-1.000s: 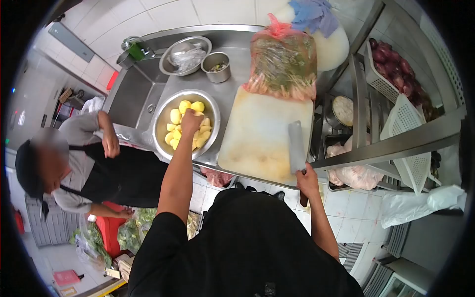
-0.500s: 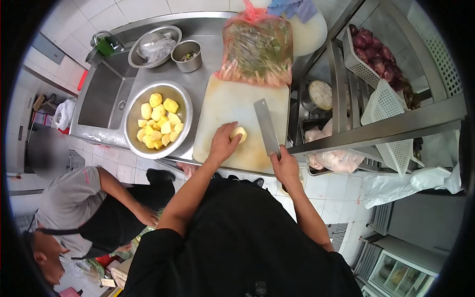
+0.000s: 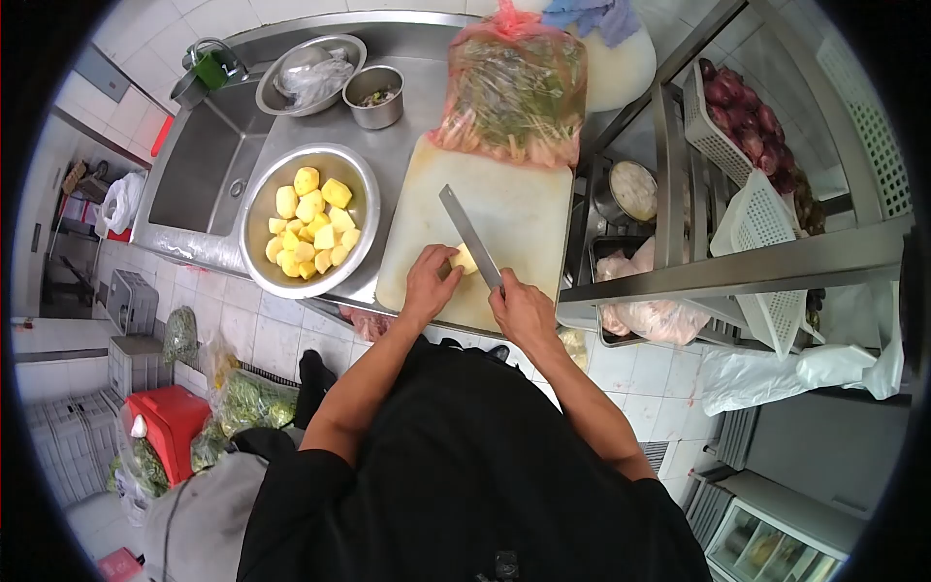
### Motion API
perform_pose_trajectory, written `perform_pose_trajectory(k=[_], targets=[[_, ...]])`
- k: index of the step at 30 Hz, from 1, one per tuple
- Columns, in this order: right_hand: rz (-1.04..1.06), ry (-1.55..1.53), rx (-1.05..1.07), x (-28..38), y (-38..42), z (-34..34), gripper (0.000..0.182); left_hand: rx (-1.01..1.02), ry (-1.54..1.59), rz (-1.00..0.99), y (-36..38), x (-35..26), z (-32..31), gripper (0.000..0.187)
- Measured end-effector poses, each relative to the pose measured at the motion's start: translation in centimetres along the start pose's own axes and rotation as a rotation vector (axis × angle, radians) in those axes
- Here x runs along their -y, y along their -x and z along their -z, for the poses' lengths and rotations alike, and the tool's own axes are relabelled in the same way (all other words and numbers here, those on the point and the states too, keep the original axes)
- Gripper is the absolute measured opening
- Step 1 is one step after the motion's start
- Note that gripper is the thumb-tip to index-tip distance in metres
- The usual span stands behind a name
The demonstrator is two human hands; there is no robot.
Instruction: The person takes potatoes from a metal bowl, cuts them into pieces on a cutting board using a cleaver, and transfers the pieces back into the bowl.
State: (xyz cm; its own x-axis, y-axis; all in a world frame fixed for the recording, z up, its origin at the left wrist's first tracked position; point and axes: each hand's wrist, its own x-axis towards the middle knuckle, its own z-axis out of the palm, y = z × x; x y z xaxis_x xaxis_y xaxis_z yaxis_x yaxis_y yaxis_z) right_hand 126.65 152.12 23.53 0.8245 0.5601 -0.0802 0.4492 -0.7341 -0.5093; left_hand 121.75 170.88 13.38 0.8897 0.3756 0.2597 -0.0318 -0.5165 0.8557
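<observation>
My right hand (image 3: pixel 521 308) is closed round the handle of a cleaver (image 3: pixel 470 236), whose blade slants up and to the left over the white cutting board (image 3: pixel 415 209). The blade lies over or against a peeled yellow potato piece (image 3: pixel 464 259). At the left side of that piece, my left hand (image 3: pixel 430 281) holds it with bent fingers. Left of the board, a metal bowl (image 3: pixel 367 209) contains several peeled potato pieces (image 3: pixel 310 206). A pink plastic bag of green stalks (image 3: pixel 514 92) rests across the board's far edge.
A sink (image 3: pixel 207 160), a bowl with plastic bags (image 3: pixel 310 76) and a small metal pot (image 3: pixel 374 97) are at the upper left. A metal rack (image 3: pixel 747 267) with a basket of red onions (image 3: pixel 742 112) stands right. A co-worker's grey shirt (image 3: pixel 204 509) shows lower left.
The cleaver has moved left and now meets the potato piece. My right hand has shifted left with it. The co-worker has moved down, mostly out of view, uncovering bags and a red container.
</observation>
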Motion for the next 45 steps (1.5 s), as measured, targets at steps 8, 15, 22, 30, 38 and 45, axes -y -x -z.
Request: perform_pose_trajectory(k=[8,15,22,30,38,45], targets=[[0.034,0.042,-0.017,0.9,-0.3,1.0,0.016,0.004,0.039,0.013,0.0,-0.2,0.2,0.030],[0.062,-0.078,-0.118,1.7,-1.1,0.9,0.019,0.003,0.035,0.012,0.0,0.1,0.0,0.031],[-0.033,0.111,0.232,-1.8,-3.1,-1.8,0.024,0.041,0.011,0.049,0.0,-0.3,0.1,0.035],[-0.176,0.018,0.025,-2.7,-2.7,0.5,0.032,0.217,-0.450,-0.008,-2.6,-2.6,-1.9,0.053],[-0.085,-0.013,0.029,-2.1,-0.8,0.1,0.027,0.299,-0.433,-0.004,-1.9,-2.0,0.2,0.054],[-0.113,0.038,0.041,-0.4,-0.6,1.2,0.024,0.286,-0.387,0.036,-1.9,-2.3,-0.6,0.039]])
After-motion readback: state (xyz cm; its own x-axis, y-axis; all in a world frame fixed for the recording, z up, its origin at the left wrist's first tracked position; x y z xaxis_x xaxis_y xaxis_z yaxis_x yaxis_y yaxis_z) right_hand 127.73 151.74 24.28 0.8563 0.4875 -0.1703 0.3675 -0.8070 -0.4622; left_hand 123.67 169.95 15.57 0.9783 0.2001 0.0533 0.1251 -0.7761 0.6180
